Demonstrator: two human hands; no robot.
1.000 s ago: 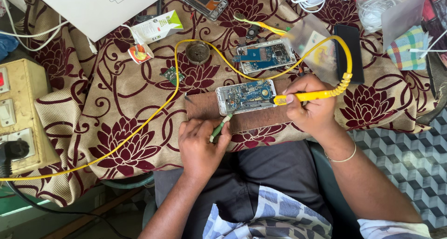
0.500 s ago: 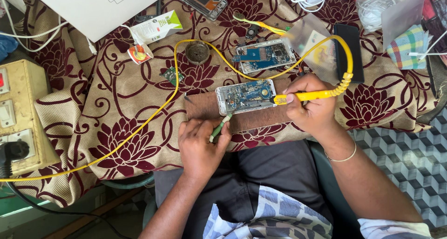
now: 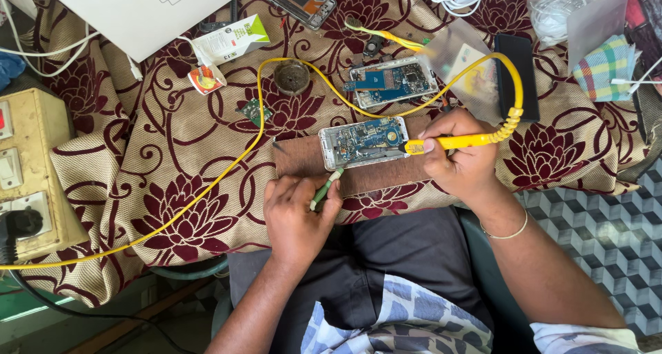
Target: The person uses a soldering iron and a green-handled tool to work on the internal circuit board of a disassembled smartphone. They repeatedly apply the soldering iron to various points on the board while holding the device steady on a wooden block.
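Head view: the right hand (image 3: 460, 162) is gripping a yellow soldering iron (image 3: 455, 142), fingers closed around it, tip touching the opened phone (image 3: 363, 141) lying on a brown board (image 3: 303, 162). The left hand (image 3: 298, 213) is pinching green tweezers (image 3: 325, 188) just below the phone.

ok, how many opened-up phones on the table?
3. One on the brown board under the yellow soldering iron, at; one just behind it at; one at the top edge at. More may be hidden under clutter.
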